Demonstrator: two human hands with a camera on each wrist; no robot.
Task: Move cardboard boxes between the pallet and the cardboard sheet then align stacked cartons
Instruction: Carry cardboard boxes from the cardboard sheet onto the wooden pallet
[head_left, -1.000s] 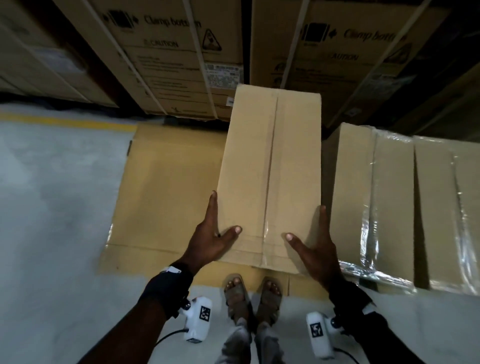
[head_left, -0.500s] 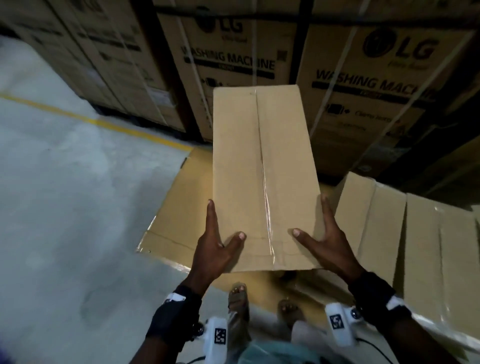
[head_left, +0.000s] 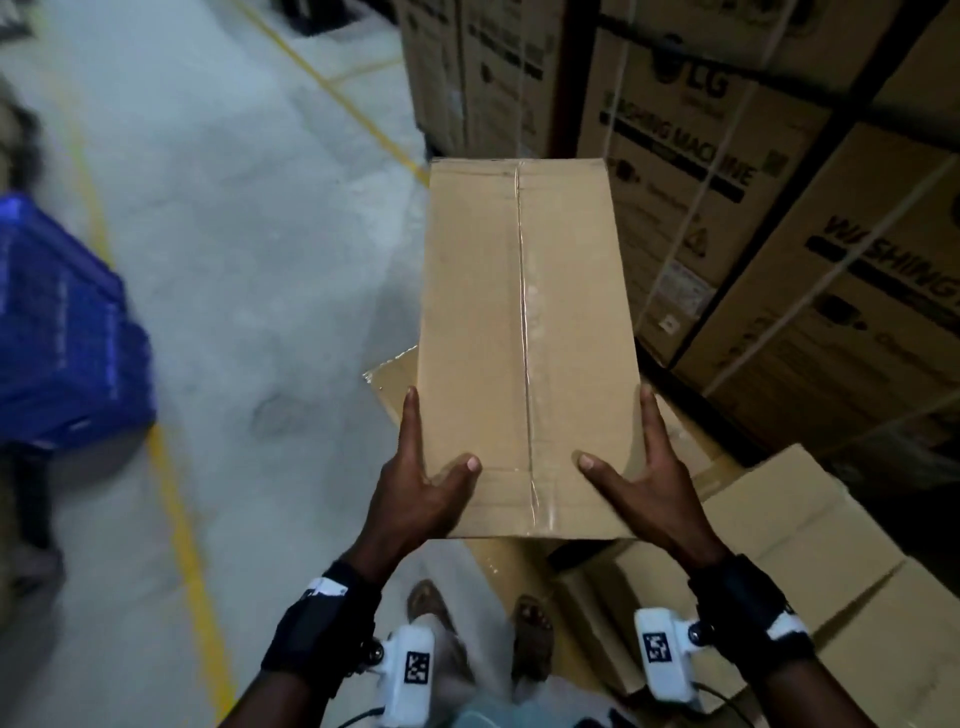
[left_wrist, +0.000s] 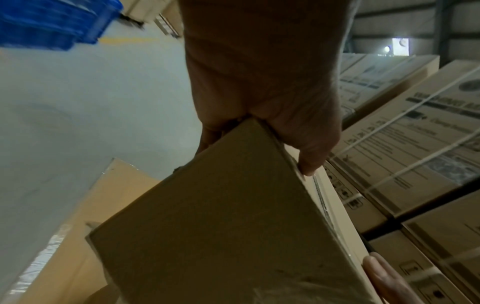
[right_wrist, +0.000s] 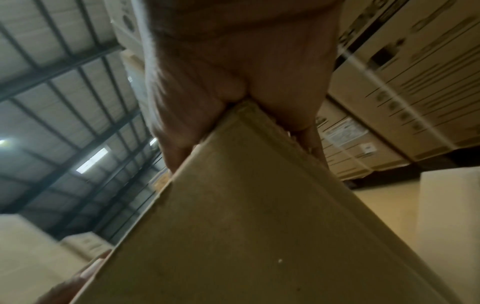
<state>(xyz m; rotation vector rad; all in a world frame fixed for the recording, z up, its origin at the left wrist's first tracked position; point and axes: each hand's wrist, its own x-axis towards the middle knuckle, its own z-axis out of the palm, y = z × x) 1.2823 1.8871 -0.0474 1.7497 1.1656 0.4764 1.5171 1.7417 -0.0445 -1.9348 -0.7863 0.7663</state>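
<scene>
A long cardboard box is held in the air above the floor, its taped seam uppermost. The left hand grips its near left corner, thumb on top and fingers along the side; the right hand grips the near right corner likewise. Below it lies the cardboard sheet on the grey floor. More plain cartons stand at lower right, printed washing-machine cartons behind, and a blue crate at left.
</scene>
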